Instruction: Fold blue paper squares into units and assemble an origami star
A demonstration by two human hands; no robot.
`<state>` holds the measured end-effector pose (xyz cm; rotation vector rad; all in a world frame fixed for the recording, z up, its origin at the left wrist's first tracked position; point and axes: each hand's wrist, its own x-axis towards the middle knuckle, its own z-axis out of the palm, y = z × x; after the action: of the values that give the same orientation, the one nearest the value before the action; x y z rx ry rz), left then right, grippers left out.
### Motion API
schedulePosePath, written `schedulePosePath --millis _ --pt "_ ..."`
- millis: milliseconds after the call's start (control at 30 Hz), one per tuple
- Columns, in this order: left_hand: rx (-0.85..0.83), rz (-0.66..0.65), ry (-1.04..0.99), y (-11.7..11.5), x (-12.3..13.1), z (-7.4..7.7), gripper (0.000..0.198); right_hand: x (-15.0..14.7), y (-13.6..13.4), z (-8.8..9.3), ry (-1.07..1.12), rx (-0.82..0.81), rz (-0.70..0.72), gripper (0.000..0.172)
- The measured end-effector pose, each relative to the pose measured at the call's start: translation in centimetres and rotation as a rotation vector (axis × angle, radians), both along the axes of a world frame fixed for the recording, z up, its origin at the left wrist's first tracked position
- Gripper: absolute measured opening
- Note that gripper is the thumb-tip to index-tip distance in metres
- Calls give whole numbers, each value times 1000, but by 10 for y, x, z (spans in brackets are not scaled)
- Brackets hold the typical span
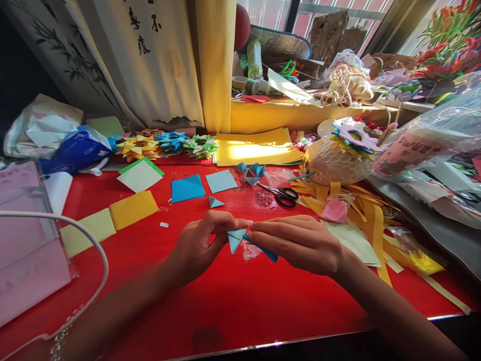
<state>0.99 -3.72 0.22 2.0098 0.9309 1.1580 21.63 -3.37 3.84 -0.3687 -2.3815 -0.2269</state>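
Blue paper grasped by left hand and right hand — apparently part-folded; folded blue pieces done at twelve o'clock, blue squares left flat toward ten.

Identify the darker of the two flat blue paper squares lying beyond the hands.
The left one: the deep blue square, beyond the left hand. The pale blue square to its right is clearly lighter.
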Motion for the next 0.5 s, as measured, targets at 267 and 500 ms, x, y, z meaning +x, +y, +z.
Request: schedulePosePath --millis 267,500 --pt "-41 -25 -27 1 1 0 7 2 -2 7 -122 97 0 14" --pt "161 -8 121 4 -2 2 18 1 1 5 -82 98 14 15"
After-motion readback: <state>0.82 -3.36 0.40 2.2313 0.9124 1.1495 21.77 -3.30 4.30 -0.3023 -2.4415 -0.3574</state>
